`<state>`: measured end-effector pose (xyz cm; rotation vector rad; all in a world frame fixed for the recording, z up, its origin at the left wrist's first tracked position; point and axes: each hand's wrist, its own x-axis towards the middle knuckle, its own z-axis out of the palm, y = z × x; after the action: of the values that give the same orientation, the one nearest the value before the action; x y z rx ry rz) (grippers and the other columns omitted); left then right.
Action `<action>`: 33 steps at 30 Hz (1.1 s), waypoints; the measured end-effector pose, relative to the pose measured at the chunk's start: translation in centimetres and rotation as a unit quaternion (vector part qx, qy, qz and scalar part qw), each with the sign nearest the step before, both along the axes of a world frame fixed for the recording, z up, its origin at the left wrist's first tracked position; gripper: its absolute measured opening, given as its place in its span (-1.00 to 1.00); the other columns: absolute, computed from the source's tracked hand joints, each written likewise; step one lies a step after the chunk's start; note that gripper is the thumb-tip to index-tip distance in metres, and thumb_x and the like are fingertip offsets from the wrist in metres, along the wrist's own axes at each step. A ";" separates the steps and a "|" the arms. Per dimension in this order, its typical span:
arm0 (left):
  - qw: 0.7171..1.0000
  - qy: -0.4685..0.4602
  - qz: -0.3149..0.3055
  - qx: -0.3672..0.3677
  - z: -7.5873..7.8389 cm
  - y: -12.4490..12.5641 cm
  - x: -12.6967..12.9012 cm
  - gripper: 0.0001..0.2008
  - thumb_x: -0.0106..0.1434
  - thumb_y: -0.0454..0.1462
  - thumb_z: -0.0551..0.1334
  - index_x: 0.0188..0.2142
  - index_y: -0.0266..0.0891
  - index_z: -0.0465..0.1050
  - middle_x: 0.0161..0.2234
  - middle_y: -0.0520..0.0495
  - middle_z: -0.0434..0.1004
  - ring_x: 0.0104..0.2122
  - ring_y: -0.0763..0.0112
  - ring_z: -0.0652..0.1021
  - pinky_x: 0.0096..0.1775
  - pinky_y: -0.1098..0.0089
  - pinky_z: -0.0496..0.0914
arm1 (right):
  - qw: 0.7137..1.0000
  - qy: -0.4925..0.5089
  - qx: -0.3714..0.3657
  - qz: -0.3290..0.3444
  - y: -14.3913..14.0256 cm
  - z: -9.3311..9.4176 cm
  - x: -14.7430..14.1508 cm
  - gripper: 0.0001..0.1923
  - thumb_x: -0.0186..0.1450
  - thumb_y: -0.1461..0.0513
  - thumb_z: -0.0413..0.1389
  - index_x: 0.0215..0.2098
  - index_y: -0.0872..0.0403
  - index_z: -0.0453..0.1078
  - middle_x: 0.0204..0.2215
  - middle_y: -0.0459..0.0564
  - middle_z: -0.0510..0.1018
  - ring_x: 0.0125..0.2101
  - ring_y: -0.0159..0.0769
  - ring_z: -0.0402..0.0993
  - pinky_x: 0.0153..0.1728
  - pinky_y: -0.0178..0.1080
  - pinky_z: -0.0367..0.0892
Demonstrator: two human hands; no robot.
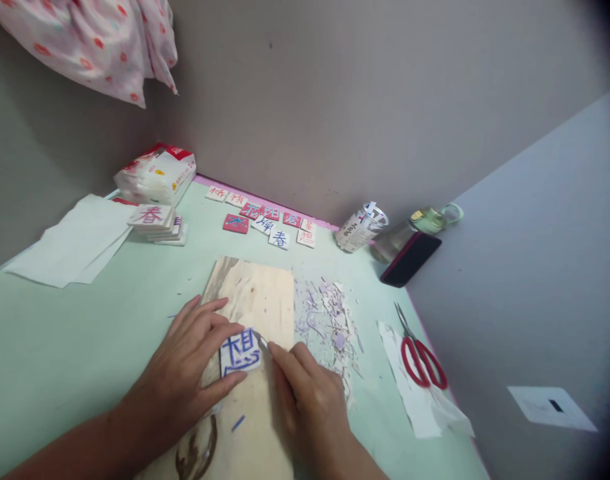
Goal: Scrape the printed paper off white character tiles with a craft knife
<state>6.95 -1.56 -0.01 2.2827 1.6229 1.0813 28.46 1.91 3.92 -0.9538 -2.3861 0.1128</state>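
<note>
A small square white tile (241,353) with a blue painted Chinese character lies on the wooden board (265,293). My left hand (185,367) grips the tile, index finger along its far edge and thumb along its near edge. In my right hand (309,387) is a carving knife (261,340), its slim metal tip touching the tile's upper right corner. The fist hides most of the knife's handle. A blue sliver (238,423) rests on the board just below the tile.
Shavings (335,327) lie right of the board. Painted tiles (279,239) sit at the back, with a tile stack (157,223) and tissue pack (159,173) to their left. At right are a can (359,228), bottle (392,243), phone (411,260) and red-handled scissors (423,360) on tissue.
</note>
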 end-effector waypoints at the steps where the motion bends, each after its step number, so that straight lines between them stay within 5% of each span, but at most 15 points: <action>1: 1.000 0.001 -0.001 0.000 0.0 0.0 0.0 -0.66 0.29 -0.20 0.27 0.03 -0.18 0.34 -0.11 -0.11 0.43 0.21 0.09 0.31 0.29 -0.07 0.02 | 1.000 -0.001 -0.004 -0.001 0.1 0.0 -0.1 -0.70 0.44 0.33 -0.08 -0.01 0.18 0.45 -0.48 -0.04 0.44 -0.64 -0.41 0.33 -0.67 -0.33 0.13; 27: 1.000 0.019 -0.007 -0.016 0.2 -0.1 -0.5 -0.64 0.30 -0.16 0.28 0.03 -0.15 0.28 -0.09 -0.11 0.46 0.24 0.10 0.29 0.30 -0.07 0.02 | 1.000 -0.017 -0.005 -0.016 0.0 0.2 -0.1 -0.68 0.44 0.32 -0.09 -0.04 0.16 0.48 -0.49 -0.04 0.45 -0.64 -0.41 0.34 -0.66 -0.33 0.12; 33: 1.000 0.008 -0.005 -0.028 -0.4 -0.1 -0.5 -0.60 0.31 -0.11 0.27 0.09 -0.09 0.27 -0.02 -0.07 0.50 0.25 0.10 0.30 0.31 -0.08 -0.01 | 0.995 0.037 -0.082 -0.046 0.4 -0.1 1.0 -0.69 0.44 0.31 -0.07 -0.01 0.15 0.49 -0.43 -0.02 0.46 -0.58 -0.42 0.37 -0.59 -0.36 0.22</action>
<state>6.45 -1.70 -0.39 2.2685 1.6247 1.0046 29.44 2.34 3.82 -1.1131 -2.2874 0.3069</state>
